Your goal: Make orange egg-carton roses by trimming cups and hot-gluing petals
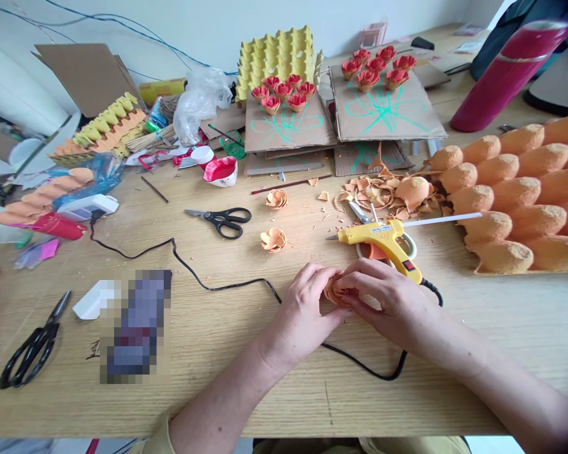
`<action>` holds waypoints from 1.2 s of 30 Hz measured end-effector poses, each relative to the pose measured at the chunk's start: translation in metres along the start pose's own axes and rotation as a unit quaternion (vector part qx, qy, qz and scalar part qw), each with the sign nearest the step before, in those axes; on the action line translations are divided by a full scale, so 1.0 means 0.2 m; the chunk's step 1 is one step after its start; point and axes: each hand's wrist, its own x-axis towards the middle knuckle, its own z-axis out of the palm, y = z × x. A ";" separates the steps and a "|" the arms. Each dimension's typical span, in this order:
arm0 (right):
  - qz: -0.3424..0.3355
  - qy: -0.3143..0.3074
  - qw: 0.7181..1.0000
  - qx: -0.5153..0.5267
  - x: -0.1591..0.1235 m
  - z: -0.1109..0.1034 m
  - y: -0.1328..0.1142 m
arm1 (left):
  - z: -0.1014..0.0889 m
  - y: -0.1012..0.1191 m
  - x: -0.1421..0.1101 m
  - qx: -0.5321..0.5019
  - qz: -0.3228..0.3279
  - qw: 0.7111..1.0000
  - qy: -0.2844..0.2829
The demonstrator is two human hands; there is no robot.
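Observation:
Between my two hands is an egg-carton flower (335, 290), orange and unpainted, partly hidden by my fingers. My left hand (305, 309) curls round its left side, thumb below. From the right, my right hand (383, 299) pinches its petals with thumb and fingers. Just beyond my right hand lies a yellow glue gun (381, 239) with a white glue stick in its back, resting over a pair of scissors with pale handles. Two more orange flowers (273, 240) sit on the table ahead of my left hand.
Black scissors (224, 221) lie ahead, and larger ones (33, 347) at left. The glue gun's black cord (218, 287) crosses the table. Orange egg trays (515, 202) stand at right beside carton scraps (369, 192). Cardboard panels (383, 113) bear red flowers. A pink flask (508, 75) stands behind.

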 end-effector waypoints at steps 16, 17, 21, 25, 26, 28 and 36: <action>-0.006 -0.003 1.000 0.021 -0.01 0.01 0.01 | -0.01 0.00 0.00 -0.004 -0.008 1.000 -0.016; -0.005 -0.003 1.000 0.025 -0.01 0.01 0.01 | -0.01 0.00 0.00 -0.005 -0.008 1.000 -0.015; -0.004 0.000 0.999 0.037 -0.01 0.01 0.01 | -0.01 0.00 0.00 -0.009 -0.015 1.000 -0.018; -0.003 0.001 0.999 0.043 0.00 0.01 0.00 | -0.01 -0.01 0.00 -0.009 -0.017 1.000 -0.018; -0.003 0.001 0.999 0.045 0.00 0.01 0.00 | -0.01 -0.01 0.00 -0.010 -0.017 1.000 -0.017; -0.002 -0.001 0.999 0.049 0.00 0.02 0.00 | -0.01 -0.01 0.00 -0.010 -0.017 1.000 -0.014; 0.000 -0.001 0.999 0.055 0.01 0.02 0.00 | 0.00 -0.02 0.00 -0.017 -0.011 1.000 -0.012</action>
